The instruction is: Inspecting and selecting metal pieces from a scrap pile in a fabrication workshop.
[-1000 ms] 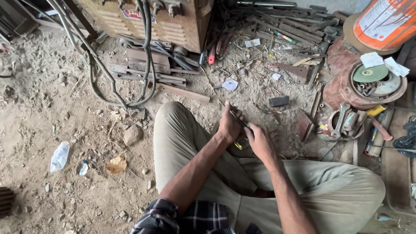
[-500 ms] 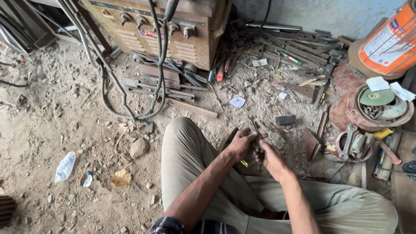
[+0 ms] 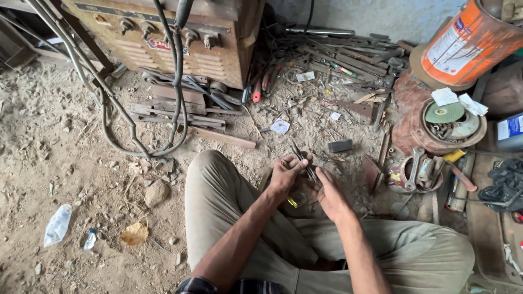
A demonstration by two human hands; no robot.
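An orange drum [image 3: 473, 41] with a white label panel [image 3: 453, 42] stands at the floor's top-right corner. A blue-and-white container [image 3: 510, 132] sits at the right edge. A red-and-blue badge [image 3: 159, 45] marks the tan welding machine [image 3: 163, 32] along the top edge

Dull dark metal rods [image 3: 303, 159] over rough sandy floor [image 3: 71, 163]; matt khaki cloth trousers [image 3: 218, 201].

This is a rough welding or metal workshop with a bare dirt floor [image 3: 65, 163]. A worn welding machine [image 3: 174, 38] with thick cables [image 3: 109, 120] stands at the back, beside scattered rods and scrap metal [image 3: 338, 60], spanners [image 3: 417, 169], a grinding disc [image 3: 444, 112] and an orange drum [image 3: 471, 41].
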